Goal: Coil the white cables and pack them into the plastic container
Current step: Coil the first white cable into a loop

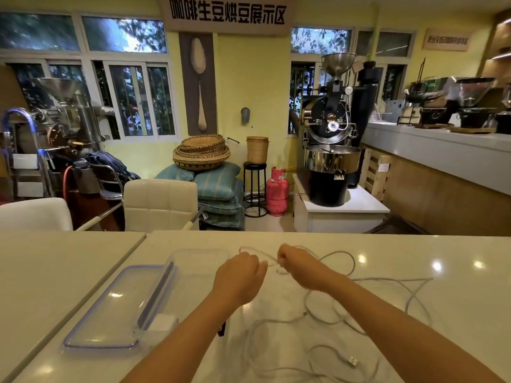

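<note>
On the white table (69, 272), a clear lid (110, 308) lies flat at the left with the plastic container (193, 269) just beside it. The left hand (239, 275) is curled loosely next to the container, and whether it grips anything cannot be told. The right hand (297, 265) pinches a loop of the white cables (343, 319), which sprawl uncoiled over the table to the right.

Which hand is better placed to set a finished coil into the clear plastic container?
Left, probably. The left hand is nearer the clear plastic container; the right hand pinches the white cable on the far side.
</note>
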`<state>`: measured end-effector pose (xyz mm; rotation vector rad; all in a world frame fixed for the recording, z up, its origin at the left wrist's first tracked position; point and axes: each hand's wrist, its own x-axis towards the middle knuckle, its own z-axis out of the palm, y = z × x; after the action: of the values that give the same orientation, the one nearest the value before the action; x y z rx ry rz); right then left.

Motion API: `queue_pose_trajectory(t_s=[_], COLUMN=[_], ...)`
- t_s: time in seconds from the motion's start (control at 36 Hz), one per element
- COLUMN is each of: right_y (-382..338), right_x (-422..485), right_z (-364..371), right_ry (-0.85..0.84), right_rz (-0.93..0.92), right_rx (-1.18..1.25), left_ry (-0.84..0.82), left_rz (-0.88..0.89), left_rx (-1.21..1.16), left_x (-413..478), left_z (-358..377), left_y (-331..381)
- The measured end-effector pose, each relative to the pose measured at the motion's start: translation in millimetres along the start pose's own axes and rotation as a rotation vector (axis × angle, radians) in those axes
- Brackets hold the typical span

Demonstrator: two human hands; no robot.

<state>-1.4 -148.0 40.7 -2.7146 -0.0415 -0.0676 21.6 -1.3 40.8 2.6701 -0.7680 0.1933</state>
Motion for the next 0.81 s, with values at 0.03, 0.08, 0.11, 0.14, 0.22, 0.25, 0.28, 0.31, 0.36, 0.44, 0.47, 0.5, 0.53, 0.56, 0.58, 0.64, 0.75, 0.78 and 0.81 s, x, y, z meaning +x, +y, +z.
queue_pose_trajectory(t_s=[0.03,0.08,0.11,0.14,0.22,0.25,0.28,0.31,0.36,0.44,0.47,0.5,0.53,0.56,0.58,0.64,0.75,0.78,0.81], right_y=[-2.7,-10.4,-15.5,-21.2,-34.7,-38.8,-41.7,-44.6,-48.3,-50.6,-51.3,-51.9,-52.1,-52.4,-52.5,-51.5,-48.7,-47.8,-46.1], right_x=[1.5,3.1,3.0,2.1,-3.7,-6.4,-8.6,-11.1,-16.0,-20.8,-22.2,-23.2,-24.2,-25.0,-25.8,-26.4,-26.1,-25.9,-25.9], right_z=[-8.6,-27.3,-37.0,-46.5,-70.5,-76.8,-81.4,-85.2,-89.7,-92.1,-93.0,-94.5,-96.9,-99.7,-103.2,-109.9,-120.9,-123.3,-125.7], right_ry=[0.048,0.124,0.144,0.16,0.19,0.199,0.207,0.214,0.232,0.264,0.268,0.269,0.269,0.271,0.274,0.286,0.311,0.315,0.329], right_rz=[0.018,0.041,0.044,0.043,0.007,-0.015,-0.037,-0.056,-0.078,-0.081,-0.077,-0.073,-0.071,-0.07,-0.07,-0.076,-0.089,-0.1,-0.117], right_rx=[0.106,0.281,0.356,0.436,0.643,0.688,0.724,0.759,0.822,0.902,0.938,0.98,1.019,1.052,1.079,1.12,1.134,1.124,1.113], left_ry=[0.019,0.038,0.035,0.023,0.005,0.0,-0.015,-0.03,-0.056,-0.096,-0.107,-0.121,-0.141,-0.17,-0.194,-0.206,-0.147,-0.135,-0.124], left_rz=[-0.008,-0.017,-0.02,-0.022,0.02,0.049,0.082,0.114,0.164,0.216,0.229,0.243,0.261,0.279,0.296,0.31,0.267,0.259,0.261], left_rx=[-0.073,-0.252,-0.349,-0.441,-0.675,-0.763,-0.851,-0.924,-1.003,-1.022,-1.02,-1.024,-1.034,-1.052,-1.059,-1.0,-0.922,-0.922,-0.924], left_x=[2.8,9.0,12.0,14.5,21.7,22.2,22.7,23.2,24.5,26.1,25.3,24.4,23.2,22.6,21.3,19.7,21.7,22.6,23.4], left_z=[-4.3,-14.2,-19.6,-25.7,-45.6,-53.5,-60.5,-67.1,-75.8,-79.8,-80.7,-81.8,-82.6,-83.0,-83.7,-84.6,-87.9,-90.2,-92.8], left_y=[2.1,6.9,9.9,13.4,24.0,28.3,32.6,37.1,43.2,49.9,52.4,54.1,56.1,57.6,59.1,61.8,68.5,69.7,70.8])
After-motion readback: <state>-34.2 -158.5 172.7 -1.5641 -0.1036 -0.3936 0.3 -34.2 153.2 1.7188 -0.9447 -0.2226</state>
